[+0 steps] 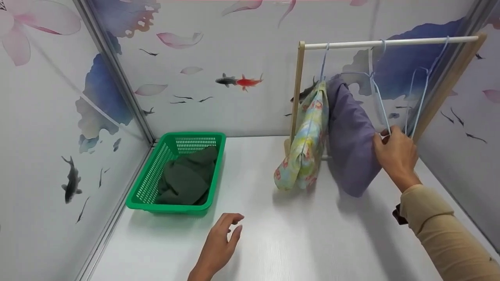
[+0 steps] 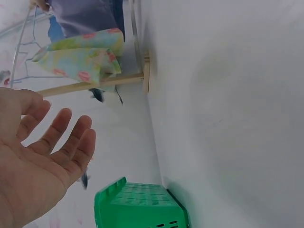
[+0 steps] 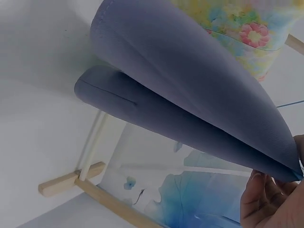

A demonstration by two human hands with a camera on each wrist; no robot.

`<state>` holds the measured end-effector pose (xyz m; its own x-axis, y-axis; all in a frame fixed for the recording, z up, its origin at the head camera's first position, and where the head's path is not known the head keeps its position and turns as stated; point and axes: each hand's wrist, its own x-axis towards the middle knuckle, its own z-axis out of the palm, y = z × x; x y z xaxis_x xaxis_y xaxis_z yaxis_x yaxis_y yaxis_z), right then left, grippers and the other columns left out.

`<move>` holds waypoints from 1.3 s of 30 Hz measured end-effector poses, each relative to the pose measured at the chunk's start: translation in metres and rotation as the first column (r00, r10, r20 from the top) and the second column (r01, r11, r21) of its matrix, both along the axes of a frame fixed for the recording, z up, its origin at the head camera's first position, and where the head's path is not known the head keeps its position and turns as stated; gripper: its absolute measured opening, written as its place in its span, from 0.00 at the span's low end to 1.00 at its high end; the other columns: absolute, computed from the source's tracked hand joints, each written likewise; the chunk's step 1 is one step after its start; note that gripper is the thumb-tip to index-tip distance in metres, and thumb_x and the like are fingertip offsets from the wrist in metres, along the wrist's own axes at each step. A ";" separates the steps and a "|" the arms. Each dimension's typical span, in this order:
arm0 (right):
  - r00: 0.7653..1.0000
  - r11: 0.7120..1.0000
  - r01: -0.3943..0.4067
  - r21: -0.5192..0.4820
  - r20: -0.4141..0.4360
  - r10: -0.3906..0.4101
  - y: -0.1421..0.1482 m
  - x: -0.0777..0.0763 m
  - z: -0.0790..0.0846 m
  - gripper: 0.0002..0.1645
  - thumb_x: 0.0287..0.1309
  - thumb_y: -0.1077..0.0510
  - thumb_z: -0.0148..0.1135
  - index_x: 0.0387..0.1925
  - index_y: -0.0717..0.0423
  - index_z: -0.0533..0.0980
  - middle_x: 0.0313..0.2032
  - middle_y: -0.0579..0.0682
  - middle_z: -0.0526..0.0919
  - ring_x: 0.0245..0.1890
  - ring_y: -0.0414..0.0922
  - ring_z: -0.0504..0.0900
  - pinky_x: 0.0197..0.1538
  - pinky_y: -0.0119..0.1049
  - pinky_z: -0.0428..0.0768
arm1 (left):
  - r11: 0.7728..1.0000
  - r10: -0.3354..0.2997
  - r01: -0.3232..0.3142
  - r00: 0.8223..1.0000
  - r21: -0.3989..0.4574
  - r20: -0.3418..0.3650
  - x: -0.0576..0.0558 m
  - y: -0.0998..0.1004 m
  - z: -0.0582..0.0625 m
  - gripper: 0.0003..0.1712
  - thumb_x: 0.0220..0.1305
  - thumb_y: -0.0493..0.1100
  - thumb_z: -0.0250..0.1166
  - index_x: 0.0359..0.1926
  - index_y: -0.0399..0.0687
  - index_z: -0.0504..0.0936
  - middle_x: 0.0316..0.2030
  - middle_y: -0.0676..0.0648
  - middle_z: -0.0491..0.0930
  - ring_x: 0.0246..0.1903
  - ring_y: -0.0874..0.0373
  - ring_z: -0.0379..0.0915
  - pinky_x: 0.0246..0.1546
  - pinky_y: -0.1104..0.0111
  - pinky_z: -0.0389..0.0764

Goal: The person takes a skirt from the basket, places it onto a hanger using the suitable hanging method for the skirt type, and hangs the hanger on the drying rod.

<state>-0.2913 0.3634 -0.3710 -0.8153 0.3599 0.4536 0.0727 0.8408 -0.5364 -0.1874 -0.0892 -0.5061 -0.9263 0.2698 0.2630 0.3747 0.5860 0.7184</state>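
Nearest, the left hand (image 1: 218,244) hangs relaxed above the bench (image 1: 269,242), fingers parted and holding nothing; farther in, the right hand (image 1: 397,156) pinches an edge of the purple garment (image 1: 349,136) beside a pale wire hanger (image 1: 381,105) under the rack (image 1: 351,44). A firm pinch, with the cloth spread evenly along the wire, should limit slipping. The white bench also carries a green basket (image 1: 175,208), before fish-printed walls (image 1: 250,113).
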 end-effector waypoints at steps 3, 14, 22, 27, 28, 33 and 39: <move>1.000 1.000 0.002 -0.016 -0.002 -0.002 0.002 0.006 -0.007 0.24 0.62 0.44 0.47 0.41 0.62 0.71 0.34 0.61 0.77 0.32 0.58 0.74 0.32 0.52 0.67 | 1.000 -0.007 0.007 1.000 0.007 0.006 0.001 -0.001 0.000 0.11 0.67 0.47 0.55 0.49 0.62 0.72 0.45 0.60 0.70 0.44 0.63 0.68 0.41 0.61 0.75; 0.999 0.997 0.009 -0.073 -0.052 -0.013 -0.002 0.038 -0.041 0.28 0.60 0.40 0.51 0.44 0.62 0.70 0.33 0.58 0.77 0.29 0.55 0.73 0.27 0.46 0.64 | 1.000 -0.011 0.011 1.000 0.009 0.008 0.008 -0.002 -0.005 0.10 0.68 0.48 0.53 0.49 0.64 0.72 0.44 0.61 0.71 0.44 0.62 0.69 0.39 0.64 0.75; 0.997 0.995 -0.014 -0.095 -0.077 0.006 -0.008 0.087 -0.070 0.16 0.60 0.49 0.55 0.40 0.59 0.75 0.27 0.53 0.79 0.21 0.42 0.72 0.23 0.36 0.65 | 1.000 0.005 -0.005 0.997 0.003 0.083 0.016 0.001 -0.002 0.10 0.67 0.48 0.55 0.48 0.65 0.72 0.43 0.63 0.71 0.44 0.62 0.70 0.41 0.63 0.75; 0.992 0.991 -0.095 -0.098 -0.097 0.086 -0.020 0.110 -0.087 0.13 0.60 0.51 0.56 0.36 0.57 0.76 0.24 0.48 0.78 0.18 0.38 0.71 0.20 0.29 0.65 | 1.000 -0.001 0.001 0.997 0.001 0.080 0.019 0.000 -0.005 0.10 0.67 0.48 0.54 0.48 0.65 0.71 0.43 0.62 0.71 0.45 0.61 0.70 0.40 0.62 0.75; 0.990 0.989 -0.114 -0.095 -0.098 0.104 -0.023 0.113 -0.090 0.12 0.61 0.51 0.56 0.36 0.57 0.76 0.23 0.48 0.77 0.17 0.38 0.71 0.19 0.29 0.65 | 1.000 0.005 -0.005 0.996 0.001 0.090 0.020 0.000 -0.006 0.10 0.67 0.47 0.54 0.48 0.65 0.71 0.43 0.63 0.71 0.45 0.62 0.70 0.40 0.62 0.75; 0.986 0.982 -0.166 -0.093 -0.029 0.164 -0.035 0.128 -0.106 0.13 0.63 0.49 0.53 0.33 0.55 0.77 0.18 0.44 0.75 0.14 0.38 0.70 0.17 0.29 0.65 | 1.000 0.024 -0.023 0.993 -0.005 0.118 0.026 0.001 -0.012 0.11 0.66 0.44 0.56 0.47 0.65 0.72 0.42 0.64 0.71 0.43 0.65 0.70 0.40 0.61 0.75; 0.969 0.970 -0.213 -0.115 0.102 0.225 -0.052 0.146 -0.118 0.19 0.66 0.45 0.47 0.31 0.52 0.77 0.16 0.42 0.73 0.13 0.38 0.68 0.17 0.31 0.65 | 1.000 0.013 -0.012 0.992 -0.005 0.122 0.030 0.003 -0.014 0.10 0.66 0.45 0.55 0.46 0.65 0.73 0.41 0.63 0.73 0.42 0.67 0.69 0.41 0.61 0.75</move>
<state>-0.1454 0.3109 -0.4894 -0.9235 0.2061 0.3235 -0.0419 0.7841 -0.6192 -0.1571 -0.0862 -0.5197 -0.9546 0.2592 0.1470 0.2775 0.5934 0.7556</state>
